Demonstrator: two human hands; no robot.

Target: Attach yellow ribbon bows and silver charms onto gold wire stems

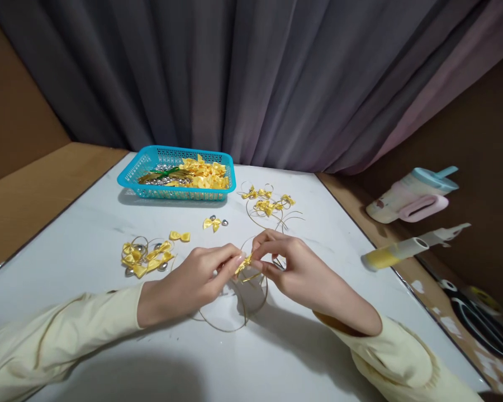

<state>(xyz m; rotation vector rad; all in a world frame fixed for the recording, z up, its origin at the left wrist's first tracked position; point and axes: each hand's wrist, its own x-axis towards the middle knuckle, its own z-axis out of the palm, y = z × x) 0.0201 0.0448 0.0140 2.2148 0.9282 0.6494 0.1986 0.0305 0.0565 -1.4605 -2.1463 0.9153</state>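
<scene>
Between my two hands, above the white tabletop, is a yellow ribbon bow (243, 264) with thin gold cord around it. My left hand (209, 272) pinches the bow from the left, thumb and forefinger together. From the other side my right hand (285, 262) pinches it, its fingers closed. Loops of gold cord (230, 330) hang below onto the table. Something silvery shows by the right fingers, partly hidden. Left of my hands lies a cluster of yellow bows with silver beads and cord (147, 258). A single yellow bow (180, 236) sits just behind it.
A blue basket (176, 192) holds yellow bows and silver beads. Nearer lie a bow (212, 224) and two silver beads; more corded bows (268, 207) are right of them. At the right stand a lidded cup (402, 195), a glue bottle (385, 257) and black scissors (478, 324).
</scene>
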